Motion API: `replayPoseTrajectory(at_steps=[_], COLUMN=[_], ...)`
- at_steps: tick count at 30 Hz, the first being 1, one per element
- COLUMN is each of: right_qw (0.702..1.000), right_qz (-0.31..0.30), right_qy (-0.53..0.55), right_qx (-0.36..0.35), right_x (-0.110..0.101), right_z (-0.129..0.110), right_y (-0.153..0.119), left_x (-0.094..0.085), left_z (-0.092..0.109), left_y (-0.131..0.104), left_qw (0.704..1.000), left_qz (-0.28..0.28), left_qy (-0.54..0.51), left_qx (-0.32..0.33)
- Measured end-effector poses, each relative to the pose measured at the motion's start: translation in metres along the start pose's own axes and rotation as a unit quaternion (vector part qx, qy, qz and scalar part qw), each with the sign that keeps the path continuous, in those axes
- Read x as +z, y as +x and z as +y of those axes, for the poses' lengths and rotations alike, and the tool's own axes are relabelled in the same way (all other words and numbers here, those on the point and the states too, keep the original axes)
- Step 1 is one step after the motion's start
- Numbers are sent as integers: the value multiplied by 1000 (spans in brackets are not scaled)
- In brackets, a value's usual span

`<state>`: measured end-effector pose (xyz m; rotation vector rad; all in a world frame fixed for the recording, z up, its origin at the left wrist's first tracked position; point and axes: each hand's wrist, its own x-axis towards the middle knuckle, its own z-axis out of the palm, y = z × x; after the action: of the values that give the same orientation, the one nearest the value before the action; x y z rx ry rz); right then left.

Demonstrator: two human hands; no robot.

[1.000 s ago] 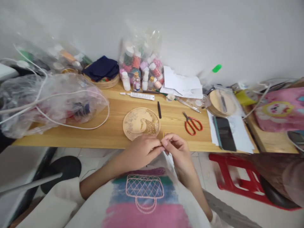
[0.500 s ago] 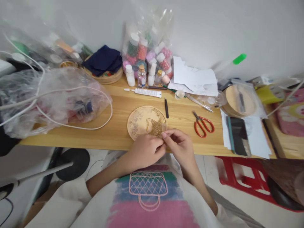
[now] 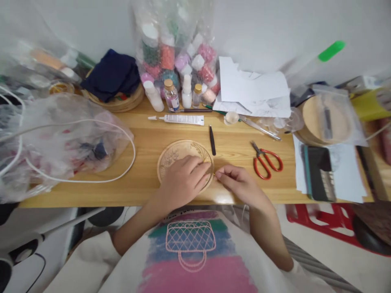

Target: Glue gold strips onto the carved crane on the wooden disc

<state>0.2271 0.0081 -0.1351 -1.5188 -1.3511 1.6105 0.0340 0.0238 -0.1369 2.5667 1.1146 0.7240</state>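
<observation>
Fingers of the right hand (image 3: 241, 185) pinch a thin yellow strand (image 3: 214, 174) beside the round board (image 3: 167, 158) on the desk (image 3: 232, 134); left hand (image 3: 183, 179) covers its middle, grip unclear. Pattern seems gold upper right, unfilled left; rest hidden.

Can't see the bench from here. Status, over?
Left hand over patterned disc, hiding part. Right hand pinching small yellowish thing at disc's right edge. Slim black tool, red-handled scissors nearby.
</observation>
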Motion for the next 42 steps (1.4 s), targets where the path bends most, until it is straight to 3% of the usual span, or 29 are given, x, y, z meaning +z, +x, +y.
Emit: replayPoseTrajectory(at_steps=[5, 9, 12, 16, 21, 30, 42], right_qw=[997, 999, 993, 954, 923, 909, 897], right_qz=[-45, -46, -11, 50, 98, 122, 96], right_qy=[67, 3, -89, -200, -225, -246, -267], right_qx=[21, -7, -74, -220, -296, -315, -338], right_x=[-1, -4, -4, -5, -7, -12, -16], right_z=[-2, 1, 3, 3, 12, 26, 17], right_y=[7, 8, 5, 3, 7, 19, 22], left_x=[3, 5, 5, 5, 6, 7, 15], left_z=[-3, -5, -6, -7, -7, -11, -9], left_y=[5, 4, 5, 5, 3, 1, 7], left_qw=[997, 994, 993, 995, 998, 998, 999], left_qz=[-43, -59, -63, -50, -37, -3, -4], left_qy=[15, 35, 47, 46, 39, 64, 47], left_qx=[60, 84, 91, 74, 34, 10, -1])
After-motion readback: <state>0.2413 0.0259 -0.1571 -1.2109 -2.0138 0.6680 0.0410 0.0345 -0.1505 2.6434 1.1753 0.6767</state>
